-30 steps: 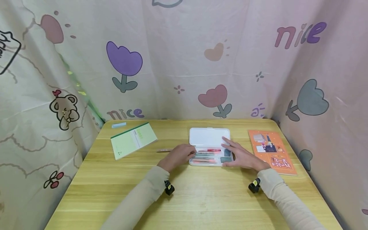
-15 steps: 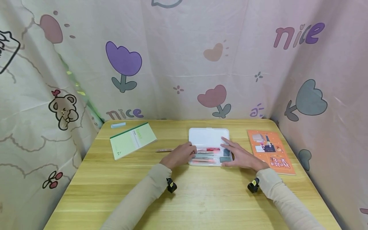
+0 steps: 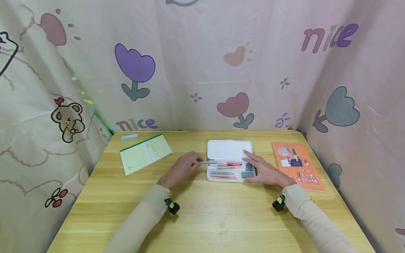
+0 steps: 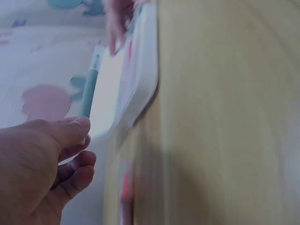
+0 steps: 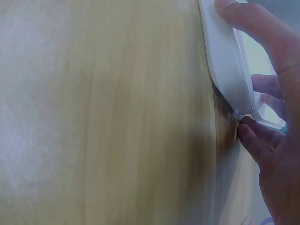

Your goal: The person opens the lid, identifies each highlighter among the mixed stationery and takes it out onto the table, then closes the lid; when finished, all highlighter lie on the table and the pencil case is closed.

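My left hand (image 3: pixel 184 167) pinches one end of a slim grey-green pen (image 4: pixel 89 91) between thumb and fingertips. In the head view the pen points right, over the left part of a white pencil case (image 3: pixel 229 149), whose lid lies folded back. Inside the case are several pens, among them a red one (image 3: pixel 234 164), and dark grey-green pieces (image 3: pixel 248 174) at its right end. My right hand (image 3: pixel 264 171) grips the case's right end, thumb on the near wall (image 5: pixel 225 51) and fingers toward the far side.
A pen with a reddish part (image 4: pixel 125 192) lies on the table (image 3: pixel 218 218) under my left hand. Left stand a green notebook (image 3: pixel 145 154) and a small light-blue strip (image 3: pixel 129 137). An orange booklet (image 3: pixel 299 167) lies right of my right hand. Printed curtains hang behind.
My left hand has drawn back leftward from the pencil case, and the grey-green pen now shows in its fingers above the case. The right hand stays put on the case.
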### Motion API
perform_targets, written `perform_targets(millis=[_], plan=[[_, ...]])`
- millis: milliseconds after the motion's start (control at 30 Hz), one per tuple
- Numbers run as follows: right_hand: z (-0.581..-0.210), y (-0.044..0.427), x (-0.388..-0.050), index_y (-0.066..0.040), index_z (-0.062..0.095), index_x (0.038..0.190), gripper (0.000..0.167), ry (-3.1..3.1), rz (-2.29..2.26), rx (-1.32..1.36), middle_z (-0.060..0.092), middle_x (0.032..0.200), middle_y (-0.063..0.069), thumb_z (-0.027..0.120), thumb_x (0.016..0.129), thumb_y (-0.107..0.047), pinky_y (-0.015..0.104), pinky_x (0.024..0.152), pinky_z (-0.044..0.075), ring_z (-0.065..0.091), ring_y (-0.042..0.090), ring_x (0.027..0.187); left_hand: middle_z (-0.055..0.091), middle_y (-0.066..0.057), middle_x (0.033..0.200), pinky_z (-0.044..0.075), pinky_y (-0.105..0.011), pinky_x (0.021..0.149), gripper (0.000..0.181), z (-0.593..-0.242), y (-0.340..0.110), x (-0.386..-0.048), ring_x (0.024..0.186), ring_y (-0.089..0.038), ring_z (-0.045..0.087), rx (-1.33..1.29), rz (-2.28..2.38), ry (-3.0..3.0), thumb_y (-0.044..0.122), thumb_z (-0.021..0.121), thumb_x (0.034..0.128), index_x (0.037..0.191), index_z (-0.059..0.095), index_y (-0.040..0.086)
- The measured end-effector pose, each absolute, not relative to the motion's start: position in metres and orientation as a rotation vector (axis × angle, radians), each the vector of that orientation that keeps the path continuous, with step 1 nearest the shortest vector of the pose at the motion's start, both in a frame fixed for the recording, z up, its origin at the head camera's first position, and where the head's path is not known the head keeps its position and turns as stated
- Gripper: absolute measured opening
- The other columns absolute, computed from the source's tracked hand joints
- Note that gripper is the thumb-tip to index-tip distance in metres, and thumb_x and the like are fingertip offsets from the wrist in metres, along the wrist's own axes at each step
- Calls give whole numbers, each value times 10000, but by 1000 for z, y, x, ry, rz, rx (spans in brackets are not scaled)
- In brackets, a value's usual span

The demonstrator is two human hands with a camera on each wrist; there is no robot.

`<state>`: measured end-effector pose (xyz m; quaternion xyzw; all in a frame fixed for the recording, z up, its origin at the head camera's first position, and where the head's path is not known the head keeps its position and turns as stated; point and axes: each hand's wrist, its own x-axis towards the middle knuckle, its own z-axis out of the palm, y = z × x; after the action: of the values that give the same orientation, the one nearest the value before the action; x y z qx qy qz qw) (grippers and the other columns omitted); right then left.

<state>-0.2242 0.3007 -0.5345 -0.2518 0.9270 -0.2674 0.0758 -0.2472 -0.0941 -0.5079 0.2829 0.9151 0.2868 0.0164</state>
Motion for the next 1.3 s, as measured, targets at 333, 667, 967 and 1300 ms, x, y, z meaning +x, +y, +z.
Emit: perform_targets(millis=[333, 667, 967, 1300], plan=[[-533, 298, -224, -82, 437, 1665, 1029, 2770, -811, -735, 127, 1846, 64, 857, 877, -591, 762, 1231, 319, 277, 455, 1626, 720, 20, 1106, 603, -331, 851, 125, -516, -169, -239, 960, -118, 651, 887, 918, 2972, 152, 755, 1044, 1167, 772, 138], [-533, 299, -223, -68, 444, 1658, 1022, 2784, -811, -756, 142, 1841, 85, 856, 877, -582, 762, 1223, 334, 304, 463, 1609, 732, -7, 1196, 600, -414, 918, 167, -535, -200, -227, 1022, -145, 664, 864, 861, 2979, 146, 742, 1049, 1213, 758, 120], [-533, 298, -223, -71, 438, 1662, 1030, 2780, -815, -755, 137, 1843, 82, 854, 877, -590, 769, 1222, 327, 288, 463, 1616, 731, -33, 1216, 611, -442, 950, 172, -543, -203, -227, 1076, -186, 695, 864, 806, 3009, 163, 755, 1044, 1211, 769, 127], [-532, 298, -222, -78, 439, 1664, 1020, 2773, -826, -751, 145, 1842, 80, 857, 880, -578, 752, 1235, 328, 300, 452, 1610, 731, -30, 1230, 610, -446, 955, 184, -543, -202, -227, 1089, -190, 700, 837, 810, 3007, 171, 761, 1040, 1219, 775, 129]])
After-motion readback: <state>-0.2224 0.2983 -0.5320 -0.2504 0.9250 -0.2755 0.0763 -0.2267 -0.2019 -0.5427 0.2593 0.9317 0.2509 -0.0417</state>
